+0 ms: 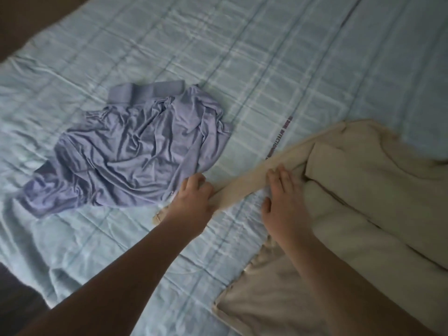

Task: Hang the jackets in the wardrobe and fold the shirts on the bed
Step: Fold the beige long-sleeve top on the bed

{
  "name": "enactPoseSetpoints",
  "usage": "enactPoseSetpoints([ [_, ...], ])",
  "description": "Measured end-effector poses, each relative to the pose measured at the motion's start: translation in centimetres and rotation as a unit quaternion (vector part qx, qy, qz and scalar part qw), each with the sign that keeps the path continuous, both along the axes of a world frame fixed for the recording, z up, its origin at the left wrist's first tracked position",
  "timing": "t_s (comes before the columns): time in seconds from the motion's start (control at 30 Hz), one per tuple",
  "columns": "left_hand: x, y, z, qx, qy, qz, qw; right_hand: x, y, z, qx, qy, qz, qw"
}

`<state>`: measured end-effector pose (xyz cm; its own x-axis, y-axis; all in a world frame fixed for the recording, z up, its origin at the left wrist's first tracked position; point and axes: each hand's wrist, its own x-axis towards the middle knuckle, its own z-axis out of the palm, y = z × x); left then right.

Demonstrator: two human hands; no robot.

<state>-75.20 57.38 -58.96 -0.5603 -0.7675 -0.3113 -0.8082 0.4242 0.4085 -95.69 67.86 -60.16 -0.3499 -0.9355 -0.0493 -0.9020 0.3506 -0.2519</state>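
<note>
**Inspection: beige shirt mid-fold on bed, sleeve in hand**

Bed (266, 57): covered with a pale blue checked spread, creased all over. It carries both garments. No jacket or wardrobe is in view.

Beige shirt (375, 190): taken as the reference. It lies face up and mostly flat, neckline away from the person, with its body already creased lengthwise. Its sleeve (244, 185) runs out to the left of the body as a narrow, partly rolled band.

Lavender shirt (135, 151): lies left of the beige shirt in a crumpled heap and is not yet folded. Its nearest edge sits just beside the beige sleeve's end.

Right hand (283, 202): rests flat with straight fingers on the sleeve close to the beige shirt's shoulder, pinning it. It holds nothing.

Left hand (194, 202): at the far end of the sleeve, fingers curled down over the fabric in a grip. It touches or nearly touches the lavender shirt's edge. A scrap of cuff shows under the wrist.

Judgement: the sleeve is being straightened before it is laid across the beige shirt's body.

Risks:
- The sleeve is rolled, so folding it as it lies would probably set a twisted ridge into the fold.
- The left hand could catch the lavender edge and drag that shirt along.
- If the right hand's pressure is uneven, the beige body may shift and lose its creases.
- The loose spread may bunch up beneath the beige shirt.
</note>
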Motion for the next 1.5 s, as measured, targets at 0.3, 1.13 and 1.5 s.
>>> enactPoseSetpoints([
  [0.3,-0.3,-6.5,6.0,0.019,0.051,0.127,0.99,2.0,-1.0,1.7,-0.011,-0.032,-0.065,0.997],
  [1.13,6.3,-23.9,3.4,0.35,0.089,0.148,0.921,6.8,-14.7,0.6,0.144,-0.014,-0.142,0.979],
  [1.5,5.7,-22.4,5.1,0.103,0.199,0.255,0.941,8.3,-17.5,4.1,0.074,-0.016,-0.132,0.988],
])
